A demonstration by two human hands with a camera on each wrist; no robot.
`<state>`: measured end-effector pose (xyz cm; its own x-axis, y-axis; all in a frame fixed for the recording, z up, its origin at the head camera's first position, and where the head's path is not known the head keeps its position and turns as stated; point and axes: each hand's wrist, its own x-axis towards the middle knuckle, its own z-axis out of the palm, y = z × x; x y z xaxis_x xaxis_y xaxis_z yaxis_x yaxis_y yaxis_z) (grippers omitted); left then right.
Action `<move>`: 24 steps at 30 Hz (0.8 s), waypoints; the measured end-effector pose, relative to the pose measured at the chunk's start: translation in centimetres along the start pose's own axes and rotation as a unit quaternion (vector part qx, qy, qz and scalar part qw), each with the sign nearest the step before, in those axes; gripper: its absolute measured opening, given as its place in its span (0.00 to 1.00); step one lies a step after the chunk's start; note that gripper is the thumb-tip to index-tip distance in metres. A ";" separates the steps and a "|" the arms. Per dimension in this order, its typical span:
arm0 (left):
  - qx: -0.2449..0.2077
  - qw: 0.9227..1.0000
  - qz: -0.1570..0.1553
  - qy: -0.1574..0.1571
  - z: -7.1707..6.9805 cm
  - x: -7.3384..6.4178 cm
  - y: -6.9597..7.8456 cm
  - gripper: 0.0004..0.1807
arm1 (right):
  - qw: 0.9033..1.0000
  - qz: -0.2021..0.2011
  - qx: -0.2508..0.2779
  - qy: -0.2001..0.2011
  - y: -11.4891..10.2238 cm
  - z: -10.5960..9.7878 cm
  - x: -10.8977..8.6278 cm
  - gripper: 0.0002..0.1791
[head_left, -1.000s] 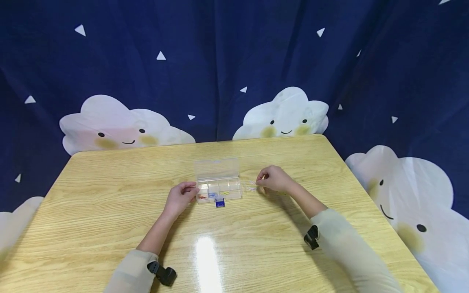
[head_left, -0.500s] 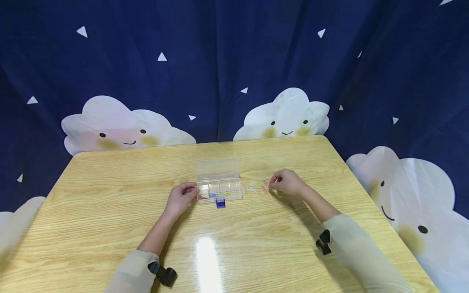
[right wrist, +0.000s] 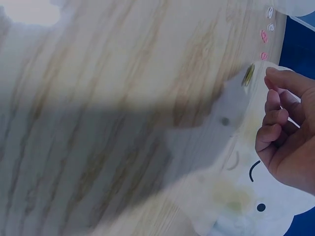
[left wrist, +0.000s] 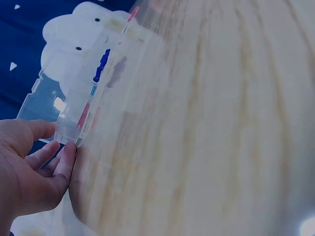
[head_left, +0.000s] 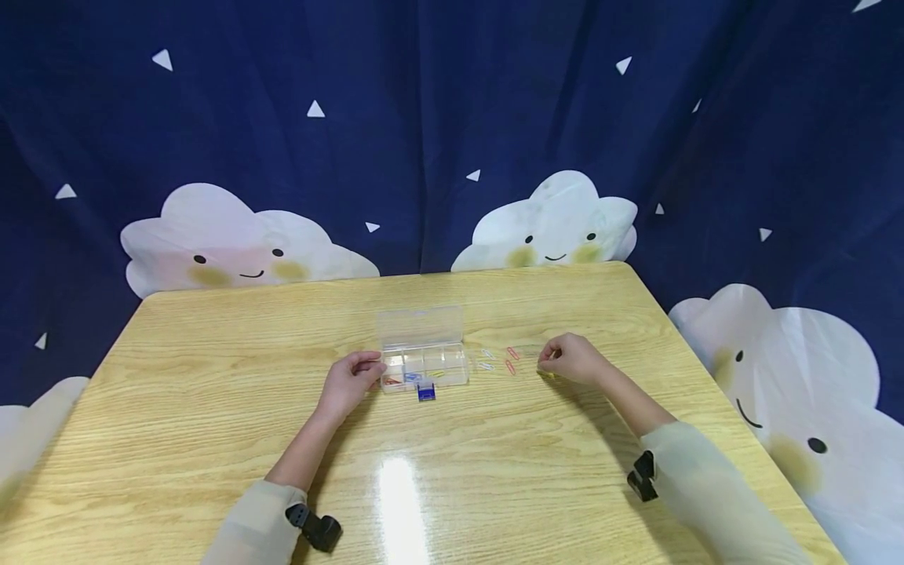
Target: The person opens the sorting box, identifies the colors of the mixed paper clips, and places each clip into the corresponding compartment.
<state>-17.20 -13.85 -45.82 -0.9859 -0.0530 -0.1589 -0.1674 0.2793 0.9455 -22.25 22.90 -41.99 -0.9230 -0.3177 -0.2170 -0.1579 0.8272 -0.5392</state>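
Note:
A clear plastic compartment box (head_left: 432, 359) lies on the table with its lid raised at the back. Paper clips of red, blue and yellow sit in its front compartments. My left hand (head_left: 348, 386) holds the box by its left end, thumb on the near side, as the left wrist view also shows. My right hand (head_left: 575, 359) is low over the table, its fingers curled and thumb by the index fingertip, nothing visible between them. Right at those fingertips lies yellow paper clips (right wrist: 247, 75). Pink paper clips (head_left: 512, 361) and pale blue-white paper clips (head_left: 486, 361) lie between hand and box.
A blue latch (head_left: 426, 391) hangs from the front of the box. The wooden table (head_left: 212, 392) reaches back to a dark blue curtain (head_left: 417, 118) with clouds on it. A bright reflection shows near the front.
My right hand has moved right, from beside the pale clips past the pink ones to the yellow ones, uncovering the pink clips. My left hand stays at the box.

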 end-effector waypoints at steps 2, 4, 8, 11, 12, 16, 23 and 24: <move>-0.001 1.000 0.000 -0.001 0.0 0.0 0.0 0.19 | 1.000 0.001 -0.005 -0.001 0.2 0.0 -0.2 0.06; 0.001 1.000 0.001 -0.002 0.0 0.0 0.0 0.19 | 1.000 0.000 -0.012 -0.002 0.4 -0.1 -0.3 0.06; 0.001 1.000 -0.001 -0.003 0.0 -0.1 0.1 0.19 | 1.000 0.002 -0.027 -0.001 0.8 0.0 -0.5 0.05; 0.001 1.000 -0.002 -0.002 0.0 0.0 0.1 0.19 | 0.999 0.002 -0.032 0.000 1.0 0.0 -0.6 0.05; 0.001 1.000 -0.002 -0.002 0.0 0.0 0.1 0.19 | 0.999 0.001 -0.032 0.000 1.0 -0.1 -0.6 0.05; 0.002 1.000 0.000 -0.002 0.0 0.0 0.1 0.19 | 1.000 0.006 -0.027 -0.006 1.1 -0.1 -0.7 0.05; 0.004 1.000 -0.004 -0.003 0.0 0.0 0.2 0.19 | 1.000 0.009 -0.017 -0.012 1.1 0.0 -0.8 0.06; 0.005 1.000 -0.004 -0.002 0.0 0.0 0.2 0.19 | 1.000 0.008 -0.017 -0.011 1.1 0.0 -0.8 0.06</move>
<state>-17.25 -13.80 -45.68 -0.9845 -0.0507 -0.1681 -0.1756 0.2881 0.9414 -21.73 24.05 -42.38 -0.9175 -0.3138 -0.2446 -0.1550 0.8480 -0.5068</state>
